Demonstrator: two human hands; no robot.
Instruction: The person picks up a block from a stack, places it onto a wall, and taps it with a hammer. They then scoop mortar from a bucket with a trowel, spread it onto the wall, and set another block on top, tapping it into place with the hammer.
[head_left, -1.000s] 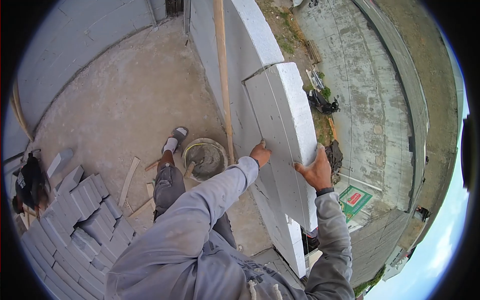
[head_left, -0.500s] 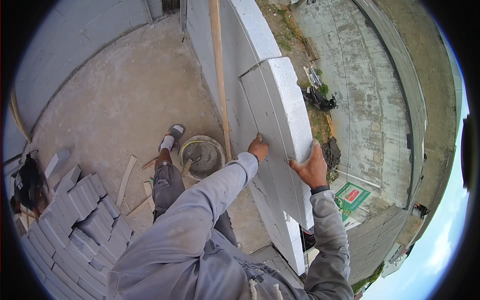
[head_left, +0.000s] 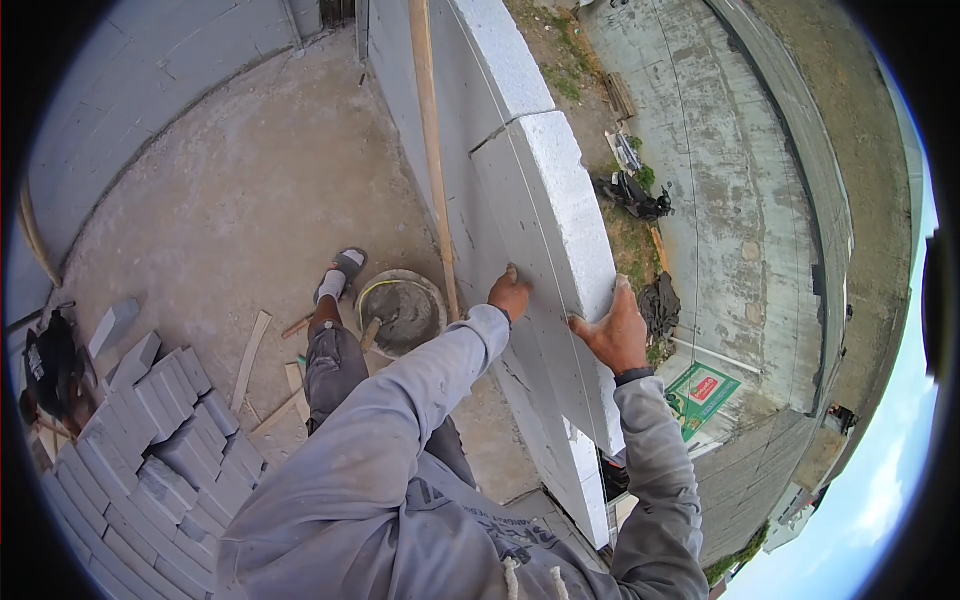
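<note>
A large pale lightweight concrete block [head_left: 565, 205] stands on edge along the top of a wall of the same grey-white blocks [head_left: 395, 90]. My left hand [head_left: 510, 292] is pressed to its inner face near the lower edge, fingers partly curled and partly hidden. Over the block's top edge my right hand [head_left: 612, 328] is clasped, thumb on the inner side and the other fingers partly out of sight beyond the edge. A thin string line runs along the block near its top. One dark joint separates it from the neighbouring block [head_left: 515, 65].
A bucket of wet mortar [head_left: 408, 318] sits on the floor beside my foot, near a leaning wooden pole [head_left: 432, 150]. Stacked blocks [head_left: 150, 440] fill the lower left, with another person [head_left: 55, 365] beyond. Outside the wall are a motorbike [head_left: 637, 195] and a green sign [head_left: 703, 398].
The block, wall and both hands sit slightly further left in view, partly because the camera shifted. Both hands keep their places on the block.
</note>
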